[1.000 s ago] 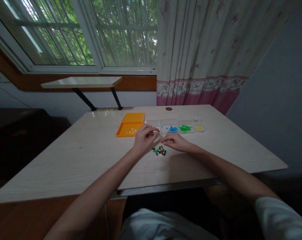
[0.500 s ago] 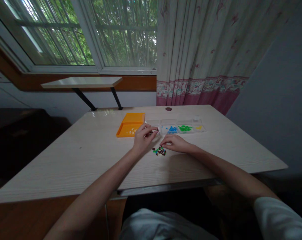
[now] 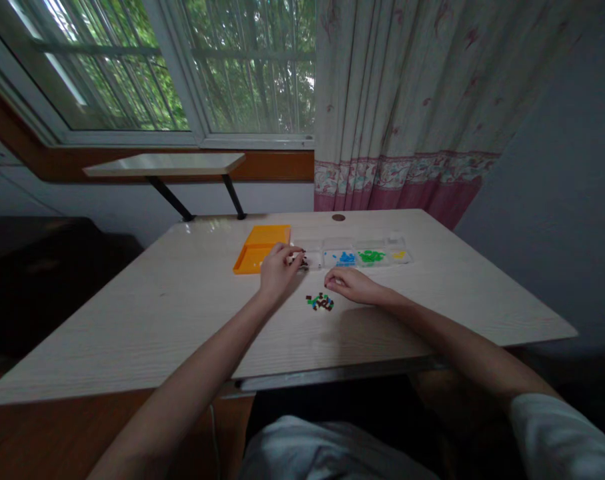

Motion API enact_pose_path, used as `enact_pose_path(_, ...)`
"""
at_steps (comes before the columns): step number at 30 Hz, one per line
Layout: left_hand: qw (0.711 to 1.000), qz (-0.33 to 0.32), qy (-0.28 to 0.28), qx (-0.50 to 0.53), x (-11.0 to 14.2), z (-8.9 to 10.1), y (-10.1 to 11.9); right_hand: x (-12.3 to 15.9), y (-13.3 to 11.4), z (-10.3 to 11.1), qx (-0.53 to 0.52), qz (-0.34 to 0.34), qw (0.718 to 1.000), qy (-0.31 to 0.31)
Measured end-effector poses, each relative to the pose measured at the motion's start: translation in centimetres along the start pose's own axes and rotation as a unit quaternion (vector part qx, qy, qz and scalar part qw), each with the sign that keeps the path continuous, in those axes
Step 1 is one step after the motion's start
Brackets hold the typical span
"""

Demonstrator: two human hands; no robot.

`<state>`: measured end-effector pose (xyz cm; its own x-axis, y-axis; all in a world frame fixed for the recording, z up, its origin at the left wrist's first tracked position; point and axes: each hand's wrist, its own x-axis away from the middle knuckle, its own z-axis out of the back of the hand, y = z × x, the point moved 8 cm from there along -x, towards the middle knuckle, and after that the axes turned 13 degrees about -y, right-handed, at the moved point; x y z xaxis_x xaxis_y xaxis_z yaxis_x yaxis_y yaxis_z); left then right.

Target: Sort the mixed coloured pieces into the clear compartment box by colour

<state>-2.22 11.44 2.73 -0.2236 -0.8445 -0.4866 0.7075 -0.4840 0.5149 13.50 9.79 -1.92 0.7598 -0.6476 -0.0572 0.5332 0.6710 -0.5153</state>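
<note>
My left hand (image 3: 278, 268) is over the left end of the clear compartment tray (image 3: 316, 265), beside the brown pieces (image 3: 299, 263). Its thumb and forefinger are bent toward each other, with a small dark brown piece at the tips. My right hand (image 3: 351, 285) is closed just in front of the tray, thumb and forefinger pressed together. Whatever is in its pinch is too small to make out. Below both hands, a small cluster of brown, green and blue pieces (image 3: 321, 303) lies on the table.
Blue pieces (image 3: 346, 259), green pieces (image 3: 371, 257) and a few yellow pieces (image 3: 399, 255) sit in separate tray compartments. An open orange case (image 3: 247, 259) stands left of the tray. A raised shelf (image 3: 169, 164) is at the table's back left.
My left hand has moved left and slightly back, over the brown pieces. My right hand has lifted slightly away from the cluster on the table.
</note>
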Motion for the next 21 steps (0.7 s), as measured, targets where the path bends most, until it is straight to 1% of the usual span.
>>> enact_pose_path(3, 0.999, 0.017, -0.018, -0.047, -0.2, -0.5, -0.8, 0.1, 0.2, 0.3, -0.025, -0.005, 1.0, 0.016)
enact_pose_path(5, 0.998, 0.016, -0.026, -0.056, -0.3, -0.9, -1.1, 0.2, 0.3, 0.5, -0.046, -0.01, 0.998, 0.029)
enact_pose_path(7, 0.998, -0.005, -0.042, -0.044, -0.2, -1.4, -1.0, 0.2, 0.7, 0.6, -0.081, -0.016, 0.996, 0.045)
enact_pose_path(9, 0.995, -0.056, -0.076, -0.02, -0.1, -2.0, -0.1, 0.2, 1.2, 0.7, -0.139, -0.025, 0.988, 0.066)
enact_pose_path(12, 0.981, -0.151, -0.122, 0.007, 0.7, -2.7, 2.1, -0.1, 2.2, 0.4, -0.268, -0.042, 0.959, 0.079)
enact_pose_path(14, 0.974, -0.186, -0.128, 0.013, 1.3, -2.9, 3.3, -0.4, 2.6, -0.2, -0.353, -0.051, 0.932, 0.067)
enact_pose_path(17, 0.97, -0.206, -0.129, 0.015, 1.7, -3.0, 4.2, -0.7, 2.5, -0.7, -0.43, -0.046, 0.901, 0.047)
enact_pose_path(19, 0.969, -0.212, -0.127, 0.015, 1.8, -3.1, 4.3, -0.8, 2.3, -0.8, -0.446, -0.04, 0.893, 0.042)
enact_pose_path(21, 0.968, -0.215, -0.125, 0.018, 1.9, -3.1, 4.3, -0.8, 2.1, -0.9, -0.45, -0.034, 0.891, 0.038)
